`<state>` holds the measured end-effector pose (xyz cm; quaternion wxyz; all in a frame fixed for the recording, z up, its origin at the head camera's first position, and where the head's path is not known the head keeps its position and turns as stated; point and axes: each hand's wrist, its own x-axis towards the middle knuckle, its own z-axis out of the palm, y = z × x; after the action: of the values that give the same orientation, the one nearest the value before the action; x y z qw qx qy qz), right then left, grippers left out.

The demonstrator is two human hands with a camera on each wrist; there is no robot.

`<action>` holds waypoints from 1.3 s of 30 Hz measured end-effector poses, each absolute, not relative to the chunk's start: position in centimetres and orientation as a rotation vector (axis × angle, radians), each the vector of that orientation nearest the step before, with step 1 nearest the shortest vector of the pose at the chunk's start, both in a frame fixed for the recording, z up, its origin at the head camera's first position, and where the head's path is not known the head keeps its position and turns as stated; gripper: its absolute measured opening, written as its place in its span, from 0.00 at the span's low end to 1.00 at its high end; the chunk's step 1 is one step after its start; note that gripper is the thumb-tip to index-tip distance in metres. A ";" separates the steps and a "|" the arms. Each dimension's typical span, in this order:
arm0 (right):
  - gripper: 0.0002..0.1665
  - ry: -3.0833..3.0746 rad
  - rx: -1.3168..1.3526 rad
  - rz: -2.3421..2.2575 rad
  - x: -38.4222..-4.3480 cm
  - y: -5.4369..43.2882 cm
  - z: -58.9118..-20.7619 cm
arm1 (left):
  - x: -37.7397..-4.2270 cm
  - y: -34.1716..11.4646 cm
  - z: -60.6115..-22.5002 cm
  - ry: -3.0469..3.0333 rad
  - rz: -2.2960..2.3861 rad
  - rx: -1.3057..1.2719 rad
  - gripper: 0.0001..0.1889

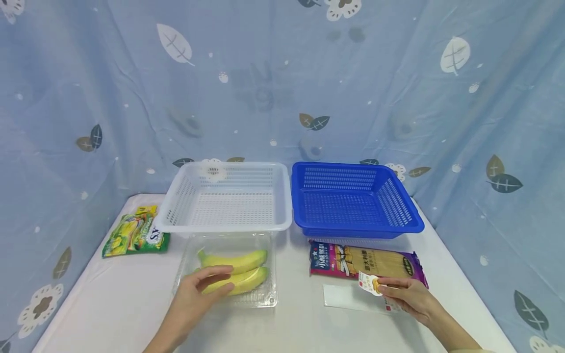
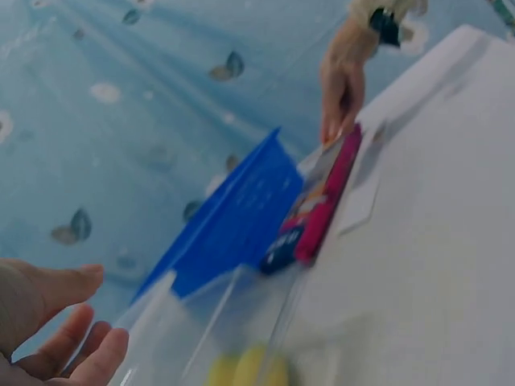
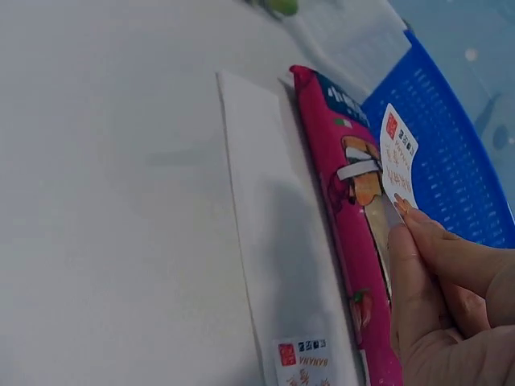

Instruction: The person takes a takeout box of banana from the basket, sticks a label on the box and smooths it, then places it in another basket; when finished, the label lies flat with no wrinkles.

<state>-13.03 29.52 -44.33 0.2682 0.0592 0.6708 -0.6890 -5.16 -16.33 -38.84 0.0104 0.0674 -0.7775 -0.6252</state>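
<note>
In the head view, my right hand point(image 1: 408, 296) pinches a small white banana label point(image 1: 369, 283) between thumb and fingers, above a backing strip point(image 1: 340, 296). The right wrist view shows a second label point(image 3: 302, 362) still on that strip, near its lower end. My left hand point(image 1: 194, 296) is over the near left part of a clear plastic box point(image 1: 272, 292), thumb and fingers apart, holding nothing. Inside the box lie yellow bananas point(image 1: 247, 281). Whether the left fingertips touch the box or fruit is hard to tell.
A white basket point(image 1: 224, 228) stands behind the clear box, and a blue basket point(image 1: 362, 228) to its right. A spaghetti packet point(image 1: 388, 262) lies between the blue basket and the strip. At the left is a green snack bag point(image 1: 132, 233). Patterned cloth surrounds the table.
</note>
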 end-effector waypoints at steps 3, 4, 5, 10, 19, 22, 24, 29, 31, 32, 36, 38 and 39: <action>0.13 1.776 0.132 -1.881 -13.2 29.2 -44.0 | -4.8 -18.8 -39.0 -2.472 -1.810 0.245 0.17; 0.13 1.769 0.125 -1.884 -13.3 29.1 -43.9 | -4.7 -19.6 -39.1 -2.473 -1.777 0.240 0.18; 0.13 1.765 0.121 -1.886 -13.4 29.0 -43.8 | -4.7 -20.3 -39.3 -2.466 -1.744 0.224 0.18; 0.13 1.745 0.050 -1.899 -13.9 28.0 -43.1 | -4.6 -23.5 -41.1 -2.524 -1.417 0.084 0.19; 0.11 1.758 -0.041 -1.937 -14.1 25.6 -41.7 | -5.6 -26.3 -44.2 -2.723 -1.460 -0.108 0.40; 0.10 1.792 -0.012 -1.911 -14.1 24.4 -41.5 | -5.7 -26.6 -44.6 -2.733 -1.447 -0.099 0.44; 0.10 1.822 -0.006 -1.882 -14.2 23.6 -41.3 | -5.6 -26.7 -44.8 -2.734 -1.449 -0.083 0.44; 0.12 1.886 -0.022 -1.814 -14.6 22.0 -41.1 | -5.7 -26.7 -44.9 -2.733 -1.522 -0.056 0.45; 0.13 1.900 -0.022 -1.808 -14.9 21.3 -41.0 | -5.9 -26.7 -44.8 -2.730 -1.535 -0.047 0.45; 0.13 1.911 -0.022 -1.804 -14.9 21.0 -40.9 | -5.9 -26.7 -44.8 -2.730 -1.532 -0.049 0.45; 0.17 1.947 -0.034 -1.787 -15.2 19.7 -40.6 | -5.9 -26.7 -44.6 -2.745 -1.524 -0.016 0.45; 0.18 1.962 -0.042 -1.771 -15.3 19.0 -40.4 | -5.9 -26.8 -44.6 -2.756 -1.520 0.001 0.45; 0.18 1.968 -0.044 -1.764 -15.4 18.7 -40.3 | -5.9 -26.8 -44.5 -2.760 -1.521 0.015 0.45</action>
<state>-15.40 18.67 -40.33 0.2464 -0.0162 0.7215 -0.6469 -5.94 -26.81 -44.53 -0.0049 0.0046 -0.8757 -0.4828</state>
